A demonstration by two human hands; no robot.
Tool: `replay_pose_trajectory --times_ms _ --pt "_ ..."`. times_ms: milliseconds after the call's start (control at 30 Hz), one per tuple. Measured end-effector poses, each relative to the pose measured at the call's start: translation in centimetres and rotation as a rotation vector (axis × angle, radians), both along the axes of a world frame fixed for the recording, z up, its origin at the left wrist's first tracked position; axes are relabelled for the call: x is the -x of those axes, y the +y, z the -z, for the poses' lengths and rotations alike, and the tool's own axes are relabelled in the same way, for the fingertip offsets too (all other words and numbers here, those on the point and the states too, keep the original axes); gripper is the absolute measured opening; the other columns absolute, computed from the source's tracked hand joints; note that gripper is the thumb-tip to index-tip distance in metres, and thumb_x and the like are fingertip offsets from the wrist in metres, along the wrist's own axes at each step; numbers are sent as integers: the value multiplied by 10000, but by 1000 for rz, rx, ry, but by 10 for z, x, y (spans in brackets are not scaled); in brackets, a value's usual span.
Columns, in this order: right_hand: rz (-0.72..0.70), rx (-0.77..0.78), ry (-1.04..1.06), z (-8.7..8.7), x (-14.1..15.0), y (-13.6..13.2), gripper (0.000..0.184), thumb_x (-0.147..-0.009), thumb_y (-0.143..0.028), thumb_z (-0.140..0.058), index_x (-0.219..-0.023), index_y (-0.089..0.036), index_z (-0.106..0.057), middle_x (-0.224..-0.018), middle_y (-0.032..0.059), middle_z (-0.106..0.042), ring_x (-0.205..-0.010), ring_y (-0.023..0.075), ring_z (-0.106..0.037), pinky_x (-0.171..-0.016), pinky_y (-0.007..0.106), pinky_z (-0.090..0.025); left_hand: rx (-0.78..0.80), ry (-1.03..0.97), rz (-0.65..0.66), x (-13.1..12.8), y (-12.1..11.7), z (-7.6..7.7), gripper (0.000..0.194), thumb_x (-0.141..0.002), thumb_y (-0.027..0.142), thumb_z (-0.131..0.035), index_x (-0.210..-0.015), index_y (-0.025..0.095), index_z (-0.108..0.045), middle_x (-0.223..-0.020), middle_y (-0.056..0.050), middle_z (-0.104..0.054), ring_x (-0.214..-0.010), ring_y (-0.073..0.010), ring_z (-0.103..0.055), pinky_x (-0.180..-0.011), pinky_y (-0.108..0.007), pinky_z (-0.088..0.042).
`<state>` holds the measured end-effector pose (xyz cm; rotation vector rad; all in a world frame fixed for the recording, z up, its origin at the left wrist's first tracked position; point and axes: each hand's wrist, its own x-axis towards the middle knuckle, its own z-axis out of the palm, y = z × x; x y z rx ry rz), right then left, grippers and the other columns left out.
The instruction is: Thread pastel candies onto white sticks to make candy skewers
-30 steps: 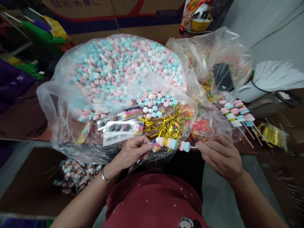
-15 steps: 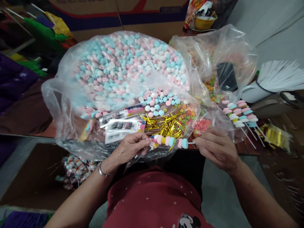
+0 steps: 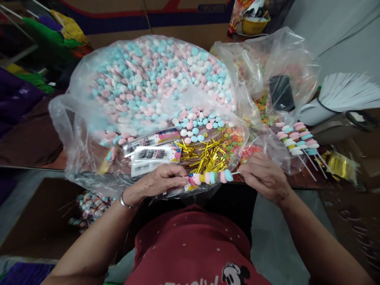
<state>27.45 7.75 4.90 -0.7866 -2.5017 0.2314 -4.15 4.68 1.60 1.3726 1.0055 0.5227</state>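
My right hand (image 3: 263,176) is closed around the white stick of a marshmallow skewer (image 3: 212,177), held level in front of my body. Pink, blue and yellow-green sweets are threaded along it. With thumb and fingers pinched, my left hand (image 3: 166,180) grips a small clear plastic bag (image 3: 190,183) with a colourful print. The skewer's far end lies at the bag, partly inside it as far as I can see. Just beyond my hands lie gold twist ties (image 3: 209,156) and a stack of printed clear bags (image 3: 156,154).
A big clear sack of marshmallows (image 3: 160,79) spreads over the table. Right of it are a bag of gummy rings (image 3: 237,63), a black phone (image 3: 281,93), finished skewers (image 3: 297,138) and a jug of white sticks (image 3: 314,112). A cardboard box (image 3: 35,221) with wrapped skewers stands lower left.
Both hands have shifted slightly left with the skewer, which now sits a little further into the bag. My view has moved slightly too.
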Motion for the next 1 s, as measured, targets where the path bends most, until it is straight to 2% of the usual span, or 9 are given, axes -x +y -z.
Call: replay_pose_trajectory --times_ms 200,367,467,600,700,767,867,933,1000 --pt "45 -30 4 0 2 -5 192 -910 -116 -491 -815 -206 -632 -649 -4 -587 -653 151 -499 -641 304 -384 -51 78 10 -6 -2 -1 316 -860 426 -629 -679 175 -565 -595 36 -501 -518 -87 -423 -466 -185 -320" --pt "91 -25 72 0 0 -8 161 -899 -121 -519 -835 -216 -632 -657 -2 -594 -635 153 -504 -632 309 -413 -133 105 -157 -11 -7 -1 302 -869 410 -610 -690 178 -539 -591 50 -466 -523 -80 -365 -470 -186 -270" --pt "197 25 218 2 -1 -10 157 -894 -119 -528 -834 -228 -623 -691 0 -613 -646 154 -543 -635 308 -440 -169 69 -262 -13 -9 2 299 -849 404 -636 -684 182 -524 -544 59 -460 -489 -77 -346 -456 -195 -259" --pt "456 270 422 2 15 -16 143 -898 -184 -527 -786 -221 -610 -666 -19 -577 -603 129 -531 -574 265 -415 -373 117 -310 -19 -10 6 260 -846 367 -650 -689 179 -562 -536 58 -490 -494 -78 -389 -467 -191 -290" --pt "501 573 563 5 39 -19 167 -885 -296 -566 -755 -200 -606 -638 -29 -527 -580 109 -473 -538 237 -381 -494 138 -319 -29 -9 6 212 -838 336 -668 -720 176 -594 -551 56 -517 -511 -78 -410 -477 -184 -302" --pt "442 766 624 10 56 -19 183 -845 -364 -615 -805 -187 -635 -643 -32 -510 -581 100 -439 -525 228 -360 -447 99 -313 -37 -8 5 226 -850 343 -663 -721 174 -585 -547 56 -523 -488 -73 -405 -463 -183 -300" --pt "339 981 617 18 73 -19 307 -774 -423 -687 -957 -177 -680 -602 -57 -448 -546 85 -371 -498 218 -310 -283 -7 -281 -45 -7 4 303 -859 420 -656 -715 168 -570 -552 41 -552 -453 -71 -419 -434 -187 -306" --pt "298 1032 601 21 80 -20 308 -766 -431 -685 -940 -177 -696 -593 -54 -453 -544 85 -373 -499 219 -311 -188 -68 -292 -48 -5 4 341 -847 474 -661 -735 160 -587 -557 32 -562 -439 -74 -428 -419 -192 -312" --pt "308 1014 614 22 85 -21 256 -787 -422 -649 -827 -173 -693 -624 -28 -517 -580 97 -427 -527 225 -353 -118 -118 -309 -49 -4 4 349 -817 491 -693 -795 149 -625 -583 24 -582 -460 -81 -455 -434 -194 -341"
